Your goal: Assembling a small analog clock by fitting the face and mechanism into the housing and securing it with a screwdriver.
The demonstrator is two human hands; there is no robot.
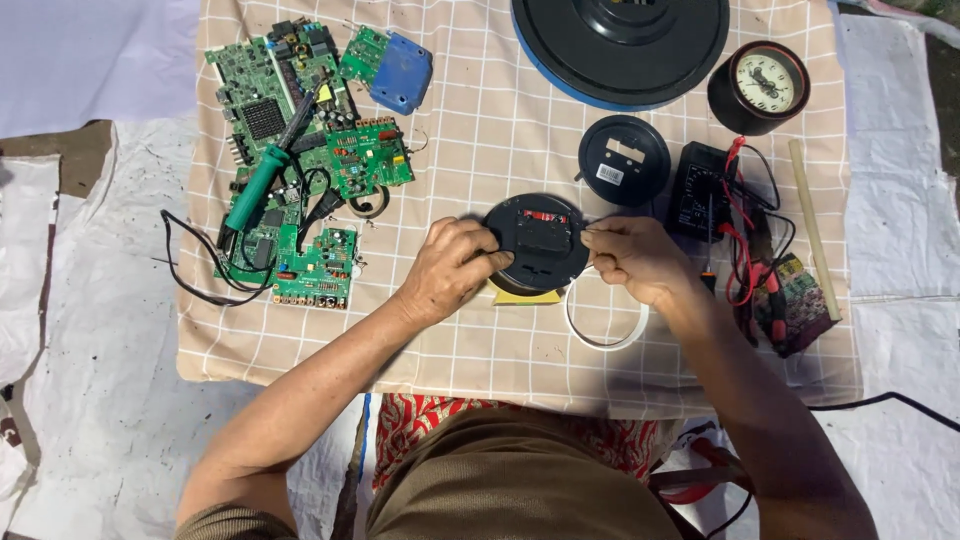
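Note:
A round black clock back (pixel 540 245) with a dark square movement at its middle rests on the checked beige cloth (pixel 480 130). My left hand (pixel 450 268) grips its left rim. My right hand (pixel 632 258) holds its right side, fingertips pinched at the edge; what they pinch is too small to tell. A yellow piece (pixel 527 297) shows under the clock back. Just below my right hand lies a white ring (pixel 605 330).
Several green circuit boards (pixel 290 160) and a green-handled soldering iron (pixel 262 180) lie at left. A large black disc (pixel 620 40), a small round clock (pixel 760 85), a black round cover (pixel 625 160), a black multimeter (pixel 700 190) with red leads and a wooden stick (pixel 815 230) lie at right.

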